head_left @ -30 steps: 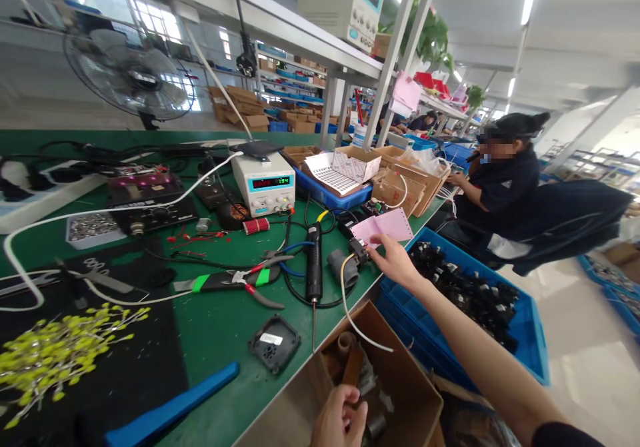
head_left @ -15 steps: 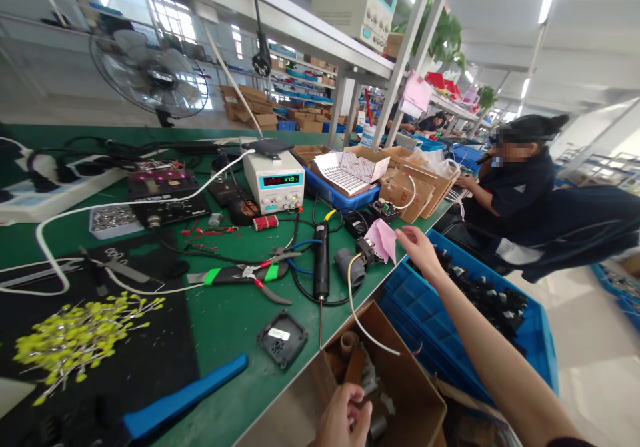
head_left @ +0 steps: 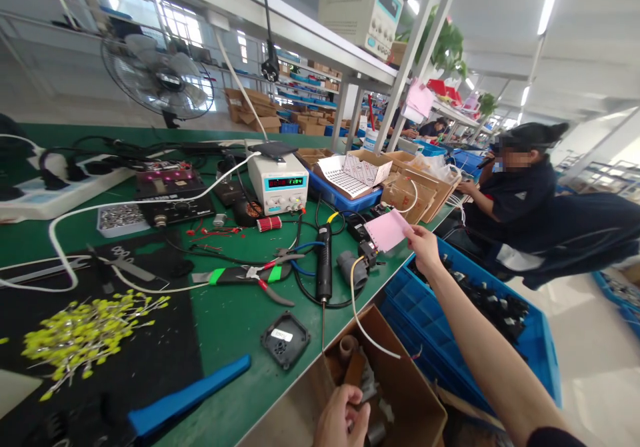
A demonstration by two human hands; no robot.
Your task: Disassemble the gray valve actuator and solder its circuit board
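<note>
At the table's right edge, my right hand (head_left: 424, 247) pinches the corner of a pink paper slip (head_left: 386, 230) between thumb and fingers. The slip is tilted up over a grey round fitting (head_left: 353, 268) with a black block and a white cable (head_left: 367, 330) hanging off the edge. My left hand (head_left: 345, 417) is low in front, over a cardboard box (head_left: 415, 384). Its fingers are loosely curled, thumb apart, and nothing shows in them. A black electric screwdriver (head_left: 324, 264) and a black square cover (head_left: 285, 339) lie on the green table (head_left: 225, 324).
Pliers (head_left: 260, 275), yellow-tipped parts (head_left: 90, 334) and a blue-handled tool (head_left: 193, 394) lie to the left. Behind stands a power supply (head_left: 280, 184). Blue crates (head_left: 547, 347) of black parts stand at right, near a seated co-worker (head_left: 525, 180).
My right hand has closed on the pink slip, which has turned flatter toward me and lifted at its right corner. My left hand has hardly moved. The view has shifted slightly.
</note>
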